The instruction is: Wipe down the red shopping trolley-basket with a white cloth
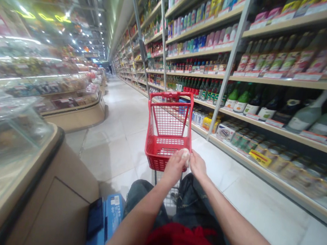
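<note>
A small whitish, crumpled-looking item (186,157) sits at my left hand (175,164), whose fingers are wrapped round it. Right beside it, my right hand (198,165) has its fingers close to the same item; whether they grip it is too blurred to tell. Both hands are in front of my body, at the near right corner of a red basket cart (165,163). The cart's mesh basket has a raised red frame at its far side.
Shelves of bottles and cans (254,79) run along the right. At the left are a glass-topped display counter (67,186) and a produce display (77,118). A blue box (113,210) lies low beside my legs. A tiled aisle (118,110) stretches ahead.
</note>
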Demonstrator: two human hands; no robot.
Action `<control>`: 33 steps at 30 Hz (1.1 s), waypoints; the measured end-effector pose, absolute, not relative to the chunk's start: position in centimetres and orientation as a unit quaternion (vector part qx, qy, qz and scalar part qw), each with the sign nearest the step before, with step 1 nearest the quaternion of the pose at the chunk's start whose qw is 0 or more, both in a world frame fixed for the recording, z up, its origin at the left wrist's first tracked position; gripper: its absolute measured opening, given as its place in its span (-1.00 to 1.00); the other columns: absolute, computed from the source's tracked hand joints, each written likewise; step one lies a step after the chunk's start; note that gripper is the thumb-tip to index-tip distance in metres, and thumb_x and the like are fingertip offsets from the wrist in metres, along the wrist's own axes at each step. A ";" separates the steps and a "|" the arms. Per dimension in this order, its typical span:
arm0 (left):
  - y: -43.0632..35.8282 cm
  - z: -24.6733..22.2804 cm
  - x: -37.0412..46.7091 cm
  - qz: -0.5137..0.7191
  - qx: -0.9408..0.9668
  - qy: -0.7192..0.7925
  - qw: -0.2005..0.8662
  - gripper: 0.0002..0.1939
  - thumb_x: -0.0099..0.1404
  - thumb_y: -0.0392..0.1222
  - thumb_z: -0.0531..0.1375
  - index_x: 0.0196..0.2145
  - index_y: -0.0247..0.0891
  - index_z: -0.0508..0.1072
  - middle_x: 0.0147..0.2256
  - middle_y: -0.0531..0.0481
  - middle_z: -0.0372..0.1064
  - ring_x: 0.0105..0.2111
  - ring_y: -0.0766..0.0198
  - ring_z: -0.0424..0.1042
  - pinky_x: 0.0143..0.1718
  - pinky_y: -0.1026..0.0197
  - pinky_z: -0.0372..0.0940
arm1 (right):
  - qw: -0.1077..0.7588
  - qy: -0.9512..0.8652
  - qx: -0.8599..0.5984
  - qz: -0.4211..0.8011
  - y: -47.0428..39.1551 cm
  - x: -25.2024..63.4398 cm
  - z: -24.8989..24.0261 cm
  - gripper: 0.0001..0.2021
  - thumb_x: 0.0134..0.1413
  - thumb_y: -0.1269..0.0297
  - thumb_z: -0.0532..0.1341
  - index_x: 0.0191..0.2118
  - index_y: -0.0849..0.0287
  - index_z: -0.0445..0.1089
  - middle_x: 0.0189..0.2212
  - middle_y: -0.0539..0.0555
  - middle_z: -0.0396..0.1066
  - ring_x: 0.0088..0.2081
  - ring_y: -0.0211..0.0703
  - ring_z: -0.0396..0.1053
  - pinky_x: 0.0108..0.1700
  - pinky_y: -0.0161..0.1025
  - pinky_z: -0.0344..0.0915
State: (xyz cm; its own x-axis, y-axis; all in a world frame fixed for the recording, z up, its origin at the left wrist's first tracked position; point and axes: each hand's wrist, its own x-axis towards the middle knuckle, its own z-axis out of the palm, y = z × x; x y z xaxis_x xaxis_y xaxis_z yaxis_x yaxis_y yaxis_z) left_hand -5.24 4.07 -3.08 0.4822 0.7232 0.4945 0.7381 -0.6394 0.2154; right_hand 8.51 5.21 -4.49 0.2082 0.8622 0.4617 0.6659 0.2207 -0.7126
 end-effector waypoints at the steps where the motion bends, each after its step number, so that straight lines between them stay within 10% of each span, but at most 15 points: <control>1: 4.2 -3.0 -4.5 -0.280 -0.870 -0.405 0.015 -0.57 0.25 -0.41 -0.02 0.06 -0.21 0.27 0.16 -0.14 0.13 0.20 0.16 0.05 0.16 -0.06 0.08 | 0.480 -0.622 -0.610 0.102 5.2 8.5 -4.5 -0.60 0.17 0.26 -0.13 -0.05 0.18 0.37 -0.13 0.13 0.42 -0.07 -0.12 0.35 0.02 -0.13 0.26; 33: 6.2 -4.1 -15.1 -0.347 -0.785 -0.512 0.030 -0.58 0.25 -0.42 -0.01 0.02 -0.19 0.35 0.15 -0.11 0.16 0.18 0.11 0.09 0.16 -0.01 0.09 | 0.383 -0.687 -0.615 0.055 3.9 5.7 -4.9 -0.53 0.20 0.26 -0.12 0.21 0.26 0.03 0.23 0.27 -0.04 0.23 -0.03 -0.04 0.13 0.09 0.04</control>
State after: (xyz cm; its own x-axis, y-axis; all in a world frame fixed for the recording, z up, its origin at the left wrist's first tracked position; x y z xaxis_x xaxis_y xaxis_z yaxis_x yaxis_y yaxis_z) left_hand -15.10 6.25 -4.14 0.2348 0.7832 0.5758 0.8242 -0.4744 0.3092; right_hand 5.71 3.85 -4.91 0.0506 0.8873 0.4584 0.8031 0.2366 -0.5468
